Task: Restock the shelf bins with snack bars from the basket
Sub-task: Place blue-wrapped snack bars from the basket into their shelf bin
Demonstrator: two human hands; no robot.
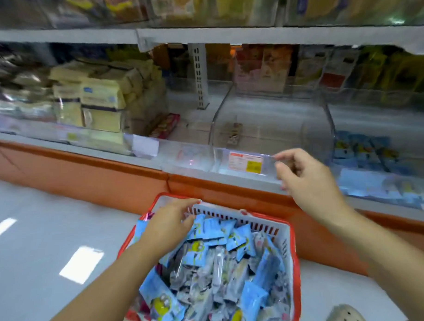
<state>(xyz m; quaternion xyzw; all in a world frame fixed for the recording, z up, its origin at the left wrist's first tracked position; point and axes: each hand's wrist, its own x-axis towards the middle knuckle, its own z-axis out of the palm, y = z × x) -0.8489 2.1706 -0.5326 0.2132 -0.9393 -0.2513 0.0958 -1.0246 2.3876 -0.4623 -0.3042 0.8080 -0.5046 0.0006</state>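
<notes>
So, quick rundown of what's visible:
- red basket [295, 253] with a white slotted liner sits on the floor [36, 238] right up against the orange base of the shelf [91, 170]
- it's heaped with snack bars [234, 267], mostly blue wrappers with a yellow cartoon face, some clear or silvery ones mixed in
- left hand [170, 224] lies palm down over the far end of the pile, one fingertip up at the liner's rim and the other fingers down among the wrappers; honestly can't tell if that grip has closed on a bar
- right hand [303, 178] is up at the front lip of the clear bin [289, 128], just beside its price label [246, 162]; grip is apart, thumb and forefinger loosely curved, nothing in it
- that bin is nearly bare, only a brownish bar or two [234, 133] lying inside
- the next bin to the right holds the same blue bars [364, 152]
- pale yellow packs [100, 101] are stacked further left
- whole picture is pretty motion-blurred
</notes>
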